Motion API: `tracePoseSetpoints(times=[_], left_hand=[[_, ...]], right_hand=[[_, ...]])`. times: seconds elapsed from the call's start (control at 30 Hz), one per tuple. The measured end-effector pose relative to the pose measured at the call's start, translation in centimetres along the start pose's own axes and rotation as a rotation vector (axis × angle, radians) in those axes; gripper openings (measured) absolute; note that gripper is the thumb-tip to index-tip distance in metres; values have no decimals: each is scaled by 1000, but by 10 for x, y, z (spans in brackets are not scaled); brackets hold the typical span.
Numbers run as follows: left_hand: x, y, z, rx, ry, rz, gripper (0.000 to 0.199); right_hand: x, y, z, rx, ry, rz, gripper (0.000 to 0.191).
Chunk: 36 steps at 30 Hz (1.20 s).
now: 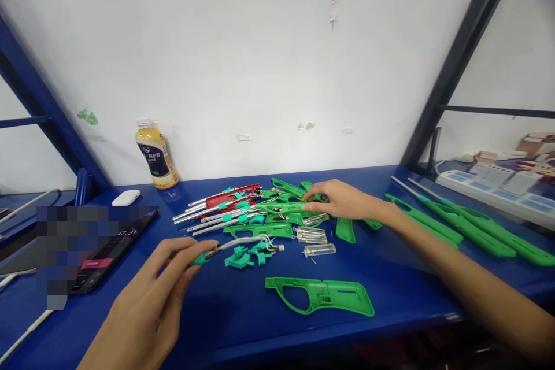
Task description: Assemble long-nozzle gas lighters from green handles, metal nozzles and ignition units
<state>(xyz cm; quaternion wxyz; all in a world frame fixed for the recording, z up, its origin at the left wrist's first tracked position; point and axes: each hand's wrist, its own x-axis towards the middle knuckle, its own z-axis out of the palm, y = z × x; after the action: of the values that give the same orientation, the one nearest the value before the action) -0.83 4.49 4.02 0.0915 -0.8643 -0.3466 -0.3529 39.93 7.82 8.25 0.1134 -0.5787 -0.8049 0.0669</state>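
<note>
My left hand [150, 295], at the lower left, pinches a teal trigger piece [200, 258] from which white wires run to the right. Over the back of the parts pile, my right hand [333, 199] has its fingers bent down among green shell halves; whether it grips one is hard to make out. A single green shell half [342, 295] lies near the front, inner side up. Loose teal pieces [238, 257] and clear fuel tanks [312, 235] sit between it and the pile. Silver metal tubes [221, 222] point left beside a red shell [223, 200].
Assembled green lighters [477, 225] rest on the blue table [243, 324] at the right, near a white power strip [489, 188]. At the left are a yellow bottle [156, 156], a white earphone case [126, 198] and a phone [113, 251]. A wall stands behind.
</note>
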Motion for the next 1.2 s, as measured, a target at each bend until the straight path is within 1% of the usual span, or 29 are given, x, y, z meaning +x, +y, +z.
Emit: tracePoseSetpoints(times=[0.1, 0.13, 0.17, 0.23, 0.33, 0.37, 0.4, 0.47, 0.53, 0.6, 0.63, 0.77, 0.9, 1.03, 1.2], left_hand=[[-10, 6, 5, -63, -56, 71, 33], [-13, 7, 8, -70, -86, 72, 35], [-17, 9, 10, -75, -121, 85, 37], [-23, 11, 16, -83, -148, 108, 41], [-27, 13, 24, -76, -139, 126, 46], [-26, 14, 26, -72, -139, 134, 47], [-26, 15, 28, -68, -131, 141, 49], [-24, 19, 30, -65, -130, 154, 52], [-23, 23, 31, -64, -154, 158, 54], [-23, 28, 30, -72, -182, 159, 57], [-23, 30, 30, -79, -196, 152, 57], [-27, 37, 30, -97, -220, 77, 56], [-28, 38, 31, -129, -245, 54, 52], [-25, 36, 28, -208, -200, 28, 46], [-19, 39, 20, -273, -73, 15, 40]], right_hand=[[-15, -12, -7, -46, 140, 21, 31], [-25, -19, -9, -55, 179, 26, 30], [-37, -27, -9, -58, 213, 29, 34], [-69, -44, -1, -49, 242, 32, 41], [-117, -64, 28, -45, 272, 53, 43], [-130, -68, 41, -68, 318, 87, 46], [-141, -71, 53, -86, 326, 118, 49], [-154, -74, 73, -72, 279, 153, 46], [-159, -74, 84, -6, 202, 154, 41], [-160, -73, 88, 60, 151, 150, 38], [-160, -72, 89, 77, 145, 154, 38], [-158, -72, 91, 71, 190, 172, 38], [-156, -73, 91, 65, 223, 136, 38], [-155, -74, 89, 64, 262, 108, 34], [-155, -75, 89, 74, 273, 128, 33]])
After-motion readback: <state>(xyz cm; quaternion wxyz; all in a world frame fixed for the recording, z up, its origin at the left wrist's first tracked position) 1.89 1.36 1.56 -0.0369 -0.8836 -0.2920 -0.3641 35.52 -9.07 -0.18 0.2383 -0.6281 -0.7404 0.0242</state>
